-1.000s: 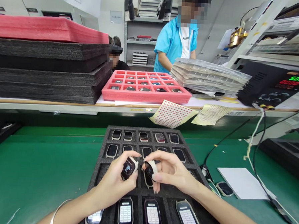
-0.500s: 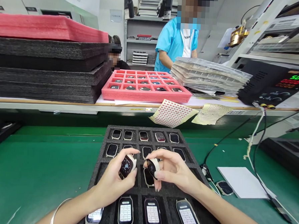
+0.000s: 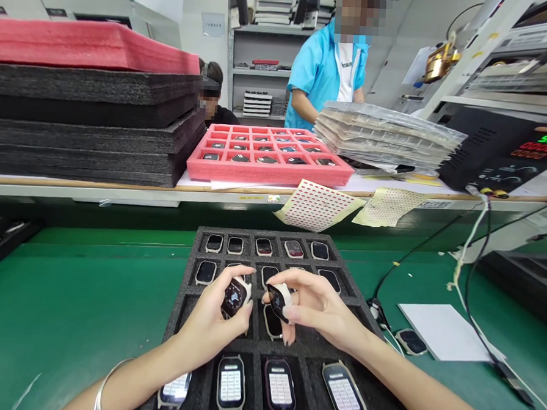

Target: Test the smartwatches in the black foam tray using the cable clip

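Observation:
My left hand [image 3: 215, 321] is closed around a smartwatch body [image 3: 234, 296] whose dark screen shows a lit dial. Between the thumb and fingers of my right hand [image 3: 318, 305] is a second smartwatch body [image 3: 279, 301], tilted, its screen facing left. Both watches have pale cases and no straps visible. They are held apart, above a black foam tray [image 3: 179, 313] with compartments. Several watches lie in it: the far rows have dark screens, while the nearest row, including a watch [image 3: 232, 383] in front of me, shows bright white grids. My hands hide some middle compartments.
A pink foam tray [image 3: 270, 173] of watches sits on the shelf ahead, beside stacked black foam [image 3: 85, 128] and clear plastic trays [image 3: 387, 137]. At right are a power supply [image 3: 505, 153], cables, white paper [image 3: 445, 332] and another watch [image 3: 412, 342]. A person [image 3: 307, 78] stands behind.
The watch in my right hand has turned slightly, showing more of its screen. My left hand keeps its hold, and the view has shifted a little.

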A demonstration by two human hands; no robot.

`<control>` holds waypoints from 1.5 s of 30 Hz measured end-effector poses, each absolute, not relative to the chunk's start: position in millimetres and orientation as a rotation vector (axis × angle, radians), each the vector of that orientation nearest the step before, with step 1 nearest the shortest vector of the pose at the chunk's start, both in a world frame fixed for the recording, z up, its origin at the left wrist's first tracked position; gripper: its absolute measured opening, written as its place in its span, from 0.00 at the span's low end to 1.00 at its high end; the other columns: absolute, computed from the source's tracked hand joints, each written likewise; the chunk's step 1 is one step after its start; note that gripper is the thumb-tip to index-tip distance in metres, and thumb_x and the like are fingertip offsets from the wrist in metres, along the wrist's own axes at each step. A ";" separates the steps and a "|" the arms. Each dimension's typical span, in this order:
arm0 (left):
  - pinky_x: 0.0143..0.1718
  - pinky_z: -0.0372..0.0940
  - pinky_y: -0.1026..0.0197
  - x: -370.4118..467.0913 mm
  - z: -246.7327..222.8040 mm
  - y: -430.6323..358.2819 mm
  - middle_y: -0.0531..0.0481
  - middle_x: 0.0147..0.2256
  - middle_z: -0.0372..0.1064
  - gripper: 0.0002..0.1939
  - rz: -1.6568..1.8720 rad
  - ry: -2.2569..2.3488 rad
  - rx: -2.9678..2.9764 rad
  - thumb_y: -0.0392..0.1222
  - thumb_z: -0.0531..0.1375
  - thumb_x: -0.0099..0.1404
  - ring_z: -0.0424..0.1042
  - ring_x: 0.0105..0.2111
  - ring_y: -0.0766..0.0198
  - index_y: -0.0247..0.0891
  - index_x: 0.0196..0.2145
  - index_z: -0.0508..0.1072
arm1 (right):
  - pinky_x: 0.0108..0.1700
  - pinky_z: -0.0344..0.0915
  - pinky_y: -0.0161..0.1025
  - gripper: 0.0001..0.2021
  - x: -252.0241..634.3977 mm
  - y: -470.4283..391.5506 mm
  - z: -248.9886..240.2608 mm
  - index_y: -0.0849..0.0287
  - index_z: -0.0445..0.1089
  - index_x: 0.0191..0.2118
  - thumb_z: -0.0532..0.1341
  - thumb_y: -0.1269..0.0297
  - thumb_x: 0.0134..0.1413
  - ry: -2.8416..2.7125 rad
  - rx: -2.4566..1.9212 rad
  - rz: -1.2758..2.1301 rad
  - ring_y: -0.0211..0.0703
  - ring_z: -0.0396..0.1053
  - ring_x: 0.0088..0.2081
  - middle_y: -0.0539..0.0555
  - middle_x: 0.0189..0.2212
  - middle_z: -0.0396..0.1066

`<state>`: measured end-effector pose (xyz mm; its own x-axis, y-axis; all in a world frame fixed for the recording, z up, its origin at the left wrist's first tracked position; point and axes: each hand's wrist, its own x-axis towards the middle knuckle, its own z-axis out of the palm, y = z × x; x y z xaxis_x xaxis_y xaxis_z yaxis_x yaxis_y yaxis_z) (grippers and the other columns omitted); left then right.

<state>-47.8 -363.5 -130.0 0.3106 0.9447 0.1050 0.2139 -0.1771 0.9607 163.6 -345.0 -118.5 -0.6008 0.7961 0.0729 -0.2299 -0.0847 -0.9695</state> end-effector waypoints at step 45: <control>0.34 0.71 0.62 -47.1 -134.1 -358.2 0.47 0.38 0.67 0.15 1.070 0.706 1.210 0.41 0.55 0.68 0.71 0.39 0.60 0.38 0.52 0.63 | 0.23 0.72 0.34 0.27 163.0 -343.5 -121.2 0.57 0.54 0.64 0.59 0.60 0.62 -1.451 -0.864 1.633 0.42 0.75 0.28 0.62 0.45 0.72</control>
<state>-47.1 -358.2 -134.1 0.3701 0.9232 0.1034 -0.2684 -0.0003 0.9633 163.0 -343.5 -121.2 -0.4717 0.8817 0.0045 -0.1084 -0.0530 -0.9927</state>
